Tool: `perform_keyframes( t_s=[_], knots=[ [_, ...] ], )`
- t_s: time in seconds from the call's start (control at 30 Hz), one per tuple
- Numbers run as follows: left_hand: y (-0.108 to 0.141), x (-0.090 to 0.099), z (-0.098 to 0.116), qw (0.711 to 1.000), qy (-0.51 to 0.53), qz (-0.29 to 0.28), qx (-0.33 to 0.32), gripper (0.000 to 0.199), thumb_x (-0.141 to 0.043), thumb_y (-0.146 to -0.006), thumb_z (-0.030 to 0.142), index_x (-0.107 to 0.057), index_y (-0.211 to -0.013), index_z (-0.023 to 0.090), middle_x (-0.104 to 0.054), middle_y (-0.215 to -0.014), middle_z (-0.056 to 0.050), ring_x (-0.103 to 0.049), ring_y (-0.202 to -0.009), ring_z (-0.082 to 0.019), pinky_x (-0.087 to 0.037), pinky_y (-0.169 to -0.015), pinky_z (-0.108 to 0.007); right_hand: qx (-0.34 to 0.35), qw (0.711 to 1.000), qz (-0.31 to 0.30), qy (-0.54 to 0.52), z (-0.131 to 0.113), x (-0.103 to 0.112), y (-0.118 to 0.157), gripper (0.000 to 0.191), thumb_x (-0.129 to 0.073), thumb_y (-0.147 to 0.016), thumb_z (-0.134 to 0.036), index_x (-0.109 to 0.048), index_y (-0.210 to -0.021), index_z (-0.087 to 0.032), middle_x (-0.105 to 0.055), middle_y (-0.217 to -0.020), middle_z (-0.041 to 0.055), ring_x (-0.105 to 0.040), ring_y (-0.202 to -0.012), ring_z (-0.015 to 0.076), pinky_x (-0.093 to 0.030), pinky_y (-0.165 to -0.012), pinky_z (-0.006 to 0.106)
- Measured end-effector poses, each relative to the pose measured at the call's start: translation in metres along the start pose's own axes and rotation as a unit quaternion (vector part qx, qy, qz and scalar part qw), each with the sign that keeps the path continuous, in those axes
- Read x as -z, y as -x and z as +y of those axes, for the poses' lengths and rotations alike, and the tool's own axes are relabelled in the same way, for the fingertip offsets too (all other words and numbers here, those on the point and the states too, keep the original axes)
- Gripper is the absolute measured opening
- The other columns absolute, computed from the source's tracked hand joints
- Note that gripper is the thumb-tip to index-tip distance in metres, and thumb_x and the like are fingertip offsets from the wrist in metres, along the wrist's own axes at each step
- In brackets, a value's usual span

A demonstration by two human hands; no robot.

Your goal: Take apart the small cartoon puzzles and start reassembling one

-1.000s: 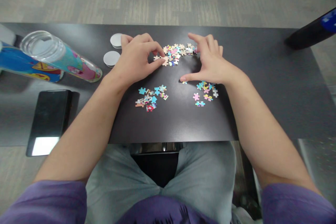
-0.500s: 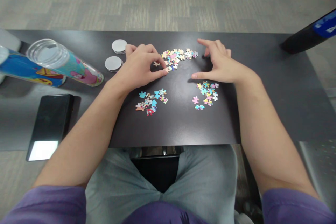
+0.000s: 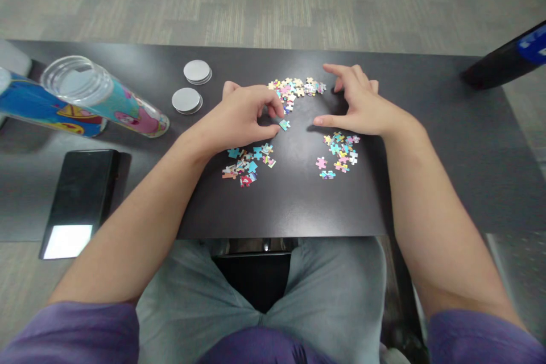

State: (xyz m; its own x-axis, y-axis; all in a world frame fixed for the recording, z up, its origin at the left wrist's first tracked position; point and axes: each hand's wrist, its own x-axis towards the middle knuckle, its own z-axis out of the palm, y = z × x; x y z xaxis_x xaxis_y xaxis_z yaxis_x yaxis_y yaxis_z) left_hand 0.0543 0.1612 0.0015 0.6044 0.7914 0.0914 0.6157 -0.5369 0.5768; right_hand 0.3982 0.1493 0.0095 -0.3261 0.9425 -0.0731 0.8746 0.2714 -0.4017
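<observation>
Between thumb and fingertips, my left hand point(image 3: 251, 111) pinches a small teal jigsaw puzzle piece point(image 3: 285, 124). It hovers low beside the main pile of puzzle pieces point(image 3: 294, 89), whose left part the fingers partly cover. My right hand point(image 3: 356, 99) is open and empty to the right of that pile, thumb and index finger spread wide. Nearer to me lie two smaller groups: mostly blue, white and red pieces point(image 3: 247, 165) below my left hand, and pink, yellow and teal pieces point(image 3: 341, 153) below my right thumb.
Left on the dark table point(image 3: 290, 210) stand a clear-lidded cartoon tube point(image 3: 128, 108) and a blue cartoon tube point(image 3: 51, 111). Two stacks of white discs point(image 3: 186, 100) lie behind my left wrist. A black phone-like device point(image 3: 83, 193) overhangs the front edge; a dark cylinder point(image 3: 503, 60) stands far right.
My left hand has shifted slightly right and now shows a teal puzzle piece at its fingertips, away from the pile's lower left edge. My right hand keeps its spread pose.
</observation>
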Motion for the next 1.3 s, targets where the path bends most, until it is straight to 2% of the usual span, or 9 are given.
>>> perform_keyframes(
  t_s=[0.13,0.27,0.33,0.5,0.63,0.77,0.87,1.03,1.3],
  knots=[
    [0.001,-0.007,-0.002,1.000,-0.007,0.025,-0.003,0.026,-0.106,-0.100,0.041,-0.091,-0.120,0.033,-0.088,-0.123,-0.002,-0.078,-0.114,-0.031,-0.038,-0.134,-0.063,0.003,1.000,0.005,0.007,0.004,-0.001,-0.001,0.147,-0.083,-0.091,-0.114,-0.042,-0.203,-0.027,-0.064,-0.180,0.0302,-0.062,-0.164,0.0603,-0.044,-0.142,0.083],
    [-0.001,-0.012,0.001,1.000,0.001,0.013,-0.011,0.014,-0.100,-0.108,0.042,-0.095,-0.118,0.034,-0.088,-0.126,-0.003,-0.076,-0.115,-0.030,-0.040,-0.132,-0.063,-0.002,1.000,0.002,0.010,0.007,-0.003,-0.003,0.144,-0.080,-0.087,-0.121,-0.042,-0.202,-0.043,-0.066,-0.181,0.0216,-0.061,-0.164,0.0629,-0.044,-0.141,0.086],
    [-0.001,-0.011,0.003,1.000,0.005,0.007,-0.012,0.008,-0.096,-0.111,0.039,-0.096,-0.116,0.034,-0.088,-0.127,-0.003,-0.077,-0.114,-0.030,-0.039,-0.133,-0.064,0.001,1.000,0.006,0.006,0.007,-0.004,-0.003,0.145,-0.078,-0.088,-0.120,-0.043,-0.202,-0.038,-0.066,-0.181,0.0239,-0.062,-0.163,0.0621,-0.044,-0.141,0.087],
    [0.001,0.008,-0.006,0.997,0.002,-0.074,-0.008,0.017,-0.105,-0.100,0.048,-0.098,-0.106,0.034,-0.087,-0.118,-0.002,-0.078,-0.110,-0.030,-0.039,-0.133,-0.063,0.017,1.000,0.018,-0.011,0.000,-0.004,-0.002,0.136,-0.074,-0.094,-0.117,-0.050,-0.199,-0.033,-0.065,-0.178,0.0254,-0.065,-0.159,0.0576,-0.042,-0.144,0.086],
    [0.007,0.028,-0.023,0.992,0.005,-0.128,-0.011,0.031,-0.111,-0.087,0.053,-0.097,-0.110,0.038,-0.090,-0.109,0.000,-0.079,-0.106,-0.032,-0.047,-0.121,-0.055,0.041,0.999,0.002,-0.006,-0.011,-0.004,-0.003,0.119,-0.069,-0.096,-0.119,-0.067,-0.189,-0.045,-0.070,-0.169,0.0196,-0.065,-0.159,0.0598,-0.039,-0.141,0.092],
    [0.009,0.036,-0.028,0.990,0.013,-0.142,-0.016,0.031,-0.110,-0.086,0.053,-0.096,-0.110,0.039,-0.090,-0.104,0.001,-0.079,-0.101,-0.031,-0.052,-0.110,-0.050,0.049,0.999,-0.018,-0.010,-0.024,-0.007,-0.003,0.097,-0.065,-0.101,-0.118,-0.080,-0.175,-0.057,-0.073,-0.165,0.0158,-0.063,-0.158,0.0600,-0.037,-0.137,0.098],
    [0.006,0.031,-0.021,0.994,0.027,-0.102,-0.008,0.027,-0.103,-0.097,0.055,-0.095,-0.116,0.037,-0.088,-0.105,0.000,-0.079,-0.099,-0.029,-0.054,-0.106,-0.048,0.075,0.997,-0.015,-0.016,-0.027,-0.013,-0.004,0.072,-0.073,-0.110,-0.102,-0.085,-0.168,-0.062,-0.075,-0.162,0.0146,-0.064,-0.154,0.0591,-0.035,-0.135,0.099],
    [0.001,0.004,-0.007,0.998,-0.050,0.033,-0.015,0.028,-0.095,-0.110,0.038,-0.094,-0.136,0.031,-0.086,-0.121,-0.004,-0.080,-0.108,-0.029,-0.048,-0.122,-0.054,0.129,0.992,0.012,-0.007,-0.017,-0.019,-0.007,0.048,-0.080,-0.121,-0.066,-0.093,-0.162,-0.045,-0.075,-0.149,0.0197,-0.071,-0.146,0.0553,-0.045,-0.133,0.090],
    [-0.004,-0.021,0.008,0.996,-0.062,0.060,-0.014,0.018,-0.090,-0.115,0.035,-0.097,-0.131,0.029,-0.087,-0.125,-0.006,-0.080,-0.117,-0.032,-0.042,-0.126,-0.058,0.143,0.990,0.009,-0.014,-0.019,-0.017,-0.007,0.044,-0.084,-0.122,-0.052,-0.088,-0.163,-0.039,-0.074,-0.147,0.0185,-0.070,-0.140,0.0463,-0.047,-0.133,0.080]
  ],
)
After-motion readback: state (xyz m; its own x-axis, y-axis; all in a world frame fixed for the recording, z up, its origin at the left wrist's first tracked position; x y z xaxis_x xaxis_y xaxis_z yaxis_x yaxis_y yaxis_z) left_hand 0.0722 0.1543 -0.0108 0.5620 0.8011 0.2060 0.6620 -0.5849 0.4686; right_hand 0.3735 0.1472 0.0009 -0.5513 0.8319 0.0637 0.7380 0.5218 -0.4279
